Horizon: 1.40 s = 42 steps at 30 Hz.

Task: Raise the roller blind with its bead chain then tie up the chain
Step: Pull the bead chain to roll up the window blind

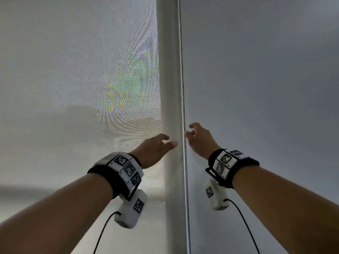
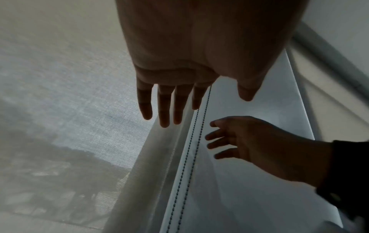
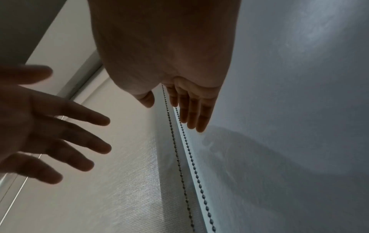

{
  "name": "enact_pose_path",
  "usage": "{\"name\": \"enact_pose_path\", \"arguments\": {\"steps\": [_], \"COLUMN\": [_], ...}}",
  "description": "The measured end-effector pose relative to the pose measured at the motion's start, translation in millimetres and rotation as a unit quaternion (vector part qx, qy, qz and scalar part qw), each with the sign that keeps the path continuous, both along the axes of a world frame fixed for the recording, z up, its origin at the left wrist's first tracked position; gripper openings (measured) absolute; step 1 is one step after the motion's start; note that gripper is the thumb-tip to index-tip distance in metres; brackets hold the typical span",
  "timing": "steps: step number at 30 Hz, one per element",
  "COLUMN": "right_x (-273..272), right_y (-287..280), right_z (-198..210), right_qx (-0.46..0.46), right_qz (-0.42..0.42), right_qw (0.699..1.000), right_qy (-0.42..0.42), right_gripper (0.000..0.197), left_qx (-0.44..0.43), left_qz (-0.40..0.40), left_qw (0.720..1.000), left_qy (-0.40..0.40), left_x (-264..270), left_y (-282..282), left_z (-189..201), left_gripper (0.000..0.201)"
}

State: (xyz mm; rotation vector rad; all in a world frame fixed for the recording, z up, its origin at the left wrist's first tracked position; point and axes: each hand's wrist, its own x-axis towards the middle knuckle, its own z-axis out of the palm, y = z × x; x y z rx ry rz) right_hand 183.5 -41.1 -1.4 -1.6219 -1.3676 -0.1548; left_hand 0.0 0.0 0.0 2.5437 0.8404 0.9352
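A translucent grey roller blind (image 1: 73, 79) hangs lowered over the window on the left. Its metal bead chain (image 1: 183, 99) runs straight down in two strands along the corner where the blind's edge meets the right wall. My left hand (image 1: 161, 143) reaches up just left of the chain, fingers straight and spread, holding nothing. My right hand (image 1: 194, 132) is raised just right of the chain, fingers extended beside the strands. In the right wrist view the chain (image 3: 175, 151) passes between thumb and fingers (image 3: 191, 113) without being pinched. In the left wrist view both strands (image 2: 193, 149) hang free.
A plain white wall (image 1: 266, 88) fills the right side. A pale vertical frame strip (image 1: 169, 70) stands between the blind fabric and the chain. Wrist cameras with cables hang below both forearms.
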Motion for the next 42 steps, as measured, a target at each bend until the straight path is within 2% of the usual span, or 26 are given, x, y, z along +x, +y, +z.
{"name": "enact_pose_path", "arguments": {"steps": [7, 11, 17, 27, 32, 35, 42], "right_x": [7.3, 7.8, 9.3, 3.6, -2.1, -4.1, -11.4], "right_y": [38.7, 50.3, 52.0, 42.8, 35.3, 29.8, 11.0], "right_z": [-11.5, -18.6, -20.5, -26.8, -29.4, -34.8, -44.1], "right_qx": [0.05, 0.068, 0.083, 0.073, 0.096, 0.119, 0.147], "right_qz": [0.07, 0.123, 0.175, 0.186, 0.177, 0.164, 0.176], "right_qw": [0.982, 0.968, 0.952, 0.935, 0.937, 0.945, 0.936], "right_qy": [0.166, 0.21, 0.238, 0.294, 0.285, 0.257, 0.266], "right_gripper": [0.032, 0.027, 0.033, 0.032, 0.042, 0.045, 0.043], "left_qx": [-0.029, -0.062, -0.103, -0.115, -0.131, -0.139, -0.117], "left_qz": [-0.024, -0.028, -0.035, -0.046, -0.061, -0.077, -0.091], "left_qw": [0.999, 0.998, 0.994, 0.991, 0.987, 0.981, 0.97], "left_qy": [-0.015, -0.014, -0.028, -0.053, -0.076, -0.109, -0.193], "left_x": [11.0, 17.3, 33.3, 53.1, 60.1, 63.1, 65.7], "left_y": [11.7, 17.1, 24.5, 26.8, 24.5, 21.1, 13.7], "left_z": [-22.0, -37.1, -54.2, -51.4, -59.1, -58.3, -39.0], "left_gripper": [0.059, 0.059, 0.051, 0.048, 0.04, 0.034, 0.03]}}
